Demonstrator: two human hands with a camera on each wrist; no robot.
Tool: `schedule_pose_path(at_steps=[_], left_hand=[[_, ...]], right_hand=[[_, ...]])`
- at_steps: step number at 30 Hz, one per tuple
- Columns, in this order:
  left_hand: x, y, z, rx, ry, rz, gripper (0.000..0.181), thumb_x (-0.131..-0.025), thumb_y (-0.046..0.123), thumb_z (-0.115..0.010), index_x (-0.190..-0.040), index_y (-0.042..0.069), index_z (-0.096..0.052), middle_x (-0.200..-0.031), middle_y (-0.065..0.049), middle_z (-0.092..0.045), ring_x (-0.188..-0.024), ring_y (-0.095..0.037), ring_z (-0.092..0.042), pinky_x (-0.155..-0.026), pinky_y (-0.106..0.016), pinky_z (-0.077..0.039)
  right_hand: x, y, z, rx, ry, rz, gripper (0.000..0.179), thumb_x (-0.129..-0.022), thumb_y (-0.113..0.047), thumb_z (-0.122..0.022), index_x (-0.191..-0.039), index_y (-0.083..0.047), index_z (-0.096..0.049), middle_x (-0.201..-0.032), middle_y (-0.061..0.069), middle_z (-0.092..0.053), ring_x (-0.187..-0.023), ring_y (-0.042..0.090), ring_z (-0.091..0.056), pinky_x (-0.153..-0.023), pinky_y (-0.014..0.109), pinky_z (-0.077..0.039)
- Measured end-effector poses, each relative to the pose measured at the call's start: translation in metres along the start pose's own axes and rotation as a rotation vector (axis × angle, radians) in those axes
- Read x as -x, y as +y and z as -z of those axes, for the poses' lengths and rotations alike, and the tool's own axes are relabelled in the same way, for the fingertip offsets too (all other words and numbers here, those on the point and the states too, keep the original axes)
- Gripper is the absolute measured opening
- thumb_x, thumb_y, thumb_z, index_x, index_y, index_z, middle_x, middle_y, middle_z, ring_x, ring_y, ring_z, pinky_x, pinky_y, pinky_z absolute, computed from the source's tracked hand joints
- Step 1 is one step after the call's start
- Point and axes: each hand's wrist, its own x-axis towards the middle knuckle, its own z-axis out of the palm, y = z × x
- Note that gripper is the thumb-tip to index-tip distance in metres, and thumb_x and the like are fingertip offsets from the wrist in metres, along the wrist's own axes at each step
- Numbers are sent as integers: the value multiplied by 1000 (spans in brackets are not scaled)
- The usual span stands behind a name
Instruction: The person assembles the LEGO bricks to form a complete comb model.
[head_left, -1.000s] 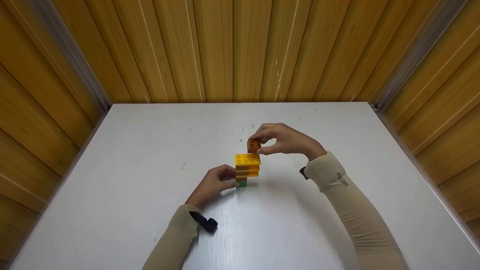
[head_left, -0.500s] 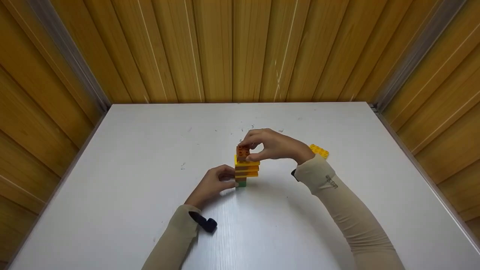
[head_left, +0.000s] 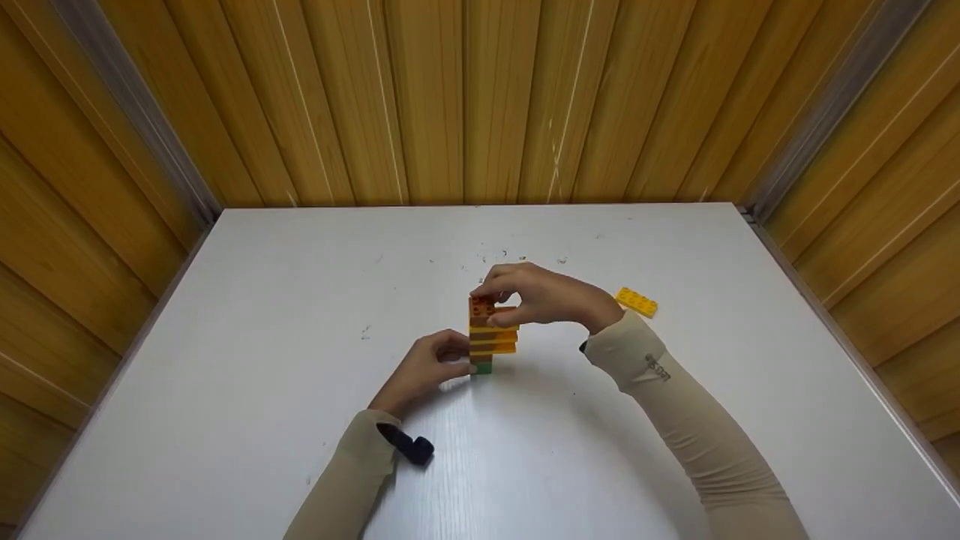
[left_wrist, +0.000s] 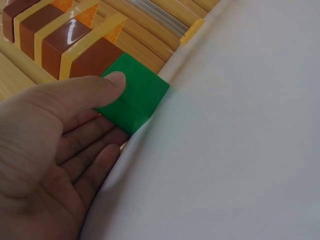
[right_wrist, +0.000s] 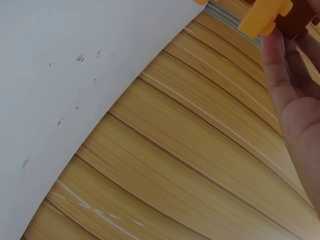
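A tower of toy building bricks stands upright on the white table. At its base is a green brick (left_wrist: 137,95), gripped low down by the left hand (head_left: 427,367), whose thumb presses one face. Above it brown bricks alternate with longer yellow plates (head_left: 506,347) that jut out to the right. The right hand (head_left: 546,294) pinches the topmost brown brick (head_left: 480,308) between thumb and fingers, on the left end of the uppermost yellow plate. In the right wrist view, that brown brick (right_wrist: 300,19) shows only partly at the corner.
A loose yellow plate (head_left: 637,301) lies on the table (head_left: 300,300) behind the right wrist. Wood-patterned panels (head_left: 465,97) rise beyond the table's back edge and at both sides. Small dark marks dot the tabletop.
The right hand has moved left and down with the brown brick, from above the plate's right side onto its left end. The loose yellow plate has come into sight. The left hand stays still.
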Motion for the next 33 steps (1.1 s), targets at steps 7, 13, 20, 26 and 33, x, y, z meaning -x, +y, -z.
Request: schedule_pose_path(at_steps=[7, 13, 20, 26, 33], left_hand=[[0, 0, 1, -9, 3, -14, 30, -84, 13, -73, -113, 11, -63, -116, -6, -67, -108, -19, -65, -96, -32, -52], [-1, -1, 1, -16, -1, -18, 30, -85, 13, -73, -113, 11, -63, -116, -6, -67, -107, -19, -65, -96, -33, -51], [1, -2, 2, -23, -11, -3, 33, -84, 15, -73, -115, 11, -62, -118, -5, -66, -109, -20, -65, -97, -35, -51], [0, -3, 1, -20, -2, 5, 32, -84, 15, -74, -114, 12, -62, -117, -5, -66, -107, -19, -65, -95, -33, -52], [-1, -1, 2, -15, -2, 11, 32, -84, 15, -74, -114, 12, -63, -116, -5, -66, -107, -19, -65, -96, -34, -52]], right_hand=[[-1, -7, 0, 28, -10, -30, 37, -89, -15, -68, -125, -5, -62, -112, 6, -62, -103, 20, -63, -92, 32, -54], [-1, -8, -1, 30, -26, -69, 36, -89, -15, -68, -124, -5, -63, -110, 6, -61, -104, 20, -63, -92, 32, -53], [-1, -7, -3, 10, -18, -77, 37, -89, -15, -68, -124, -4, -63, -109, 6, -60, -104, 19, -64, -91, 31, -54], [-2, -9, -4, 22, -19, -96, 36, -89, -16, -69, -123, -4, -64, -110, 6, -61, -104, 19, -64, -91, 31, -54], [-3, -15, -3, 51, -17, -80, 34, -88, -13, -70, -120, -2, -64, -109, 8, -61, -105, 20, -64, -92, 33, -54]])
